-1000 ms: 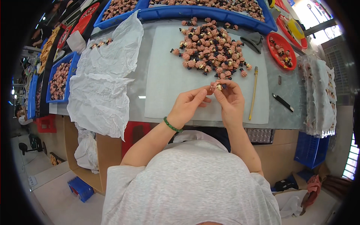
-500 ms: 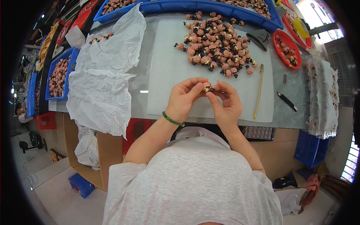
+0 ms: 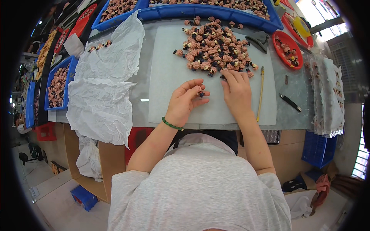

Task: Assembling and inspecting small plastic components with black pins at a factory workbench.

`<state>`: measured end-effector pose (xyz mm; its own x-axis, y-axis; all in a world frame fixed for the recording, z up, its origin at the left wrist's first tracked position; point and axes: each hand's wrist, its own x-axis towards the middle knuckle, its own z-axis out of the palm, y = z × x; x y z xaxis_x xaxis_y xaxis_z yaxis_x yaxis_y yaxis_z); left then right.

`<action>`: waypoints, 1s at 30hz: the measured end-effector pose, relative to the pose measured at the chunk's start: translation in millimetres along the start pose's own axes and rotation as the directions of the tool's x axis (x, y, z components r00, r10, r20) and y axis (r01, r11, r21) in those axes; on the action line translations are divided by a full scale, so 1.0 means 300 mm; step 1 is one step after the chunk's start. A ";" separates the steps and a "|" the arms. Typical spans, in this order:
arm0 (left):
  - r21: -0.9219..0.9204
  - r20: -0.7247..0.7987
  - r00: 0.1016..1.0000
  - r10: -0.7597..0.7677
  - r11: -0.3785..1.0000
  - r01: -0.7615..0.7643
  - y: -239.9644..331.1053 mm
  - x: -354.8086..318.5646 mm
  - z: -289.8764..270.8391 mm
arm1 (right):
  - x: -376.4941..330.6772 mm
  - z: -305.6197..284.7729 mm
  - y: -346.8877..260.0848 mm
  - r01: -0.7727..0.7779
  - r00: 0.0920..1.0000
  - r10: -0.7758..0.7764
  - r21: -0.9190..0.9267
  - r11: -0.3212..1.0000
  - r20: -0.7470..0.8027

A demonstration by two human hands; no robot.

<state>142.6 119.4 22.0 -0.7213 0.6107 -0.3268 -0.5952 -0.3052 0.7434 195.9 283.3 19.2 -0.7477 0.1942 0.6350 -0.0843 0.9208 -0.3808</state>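
Note:
A heap of small pink and black pieces [image 3: 216, 48] lies on a pale mat [image 3: 169, 77] on the grey table. My left hand [image 3: 187, 102], with a green bead bracelet at the wrist, pinches one small pink and black piece [image 3: 201, 92] in its fingertips over the mat. My right hand [image 3: 236, 90] lies flat with its fingers stretched to the near edge of the heap, touching a dark piece there.
White crumpled paper sheets [image 3: 104, 84] cover the table's left side. Blue trays [image 3: 208, 11] of similar pieces line the far edge and the left. A red dish [image 3: 287, 50], a yellow rod [image 3: 262, 92], a black pen-like tool [image 3: 291, 102] and stacked bagged sheets [image 3: 327, 92] sit right.
The hands were together working one piece. Now they have parted: the right hand has reached forward to the heap, and the left keeps the piece.

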 end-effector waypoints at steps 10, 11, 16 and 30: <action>0.060 -0.012 0.995 -0.094 0.994 0.095 -0.011 0.018 0.006 | -0.073 0.019 -0.058 -0.489 0.867 0.395 0.666 0.563 0.303; 0.046 0.010 0.993 -0.118 0.992 0.117 -0.011 0.020 0.011 | -0.083 0.018 -0.083 -0.479 0.845 0.420 0.818 0.320 0.330; 0.179 0.088 0.996 -0.016 0.984 0.000 -0.020 0.018 0.004 | -0.115 0.016 -0.086 -0.337 0.937 0.257 0.814 0.473 0.238; -0.206 0.124 0.989 -0.084 0.972 0.108 0.034 0.010 -0.005 | -0.109 0.003 -0.088 -0.294 0.940 0.320 0.756 0.584 0.119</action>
<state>133.8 117.1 27.7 -0.6194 0.7199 -0.3132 -0.7301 -0.3815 0.5669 221.9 252.3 7.9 -0.8079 0.4372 0.3952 -0.3273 0.2249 -0.9178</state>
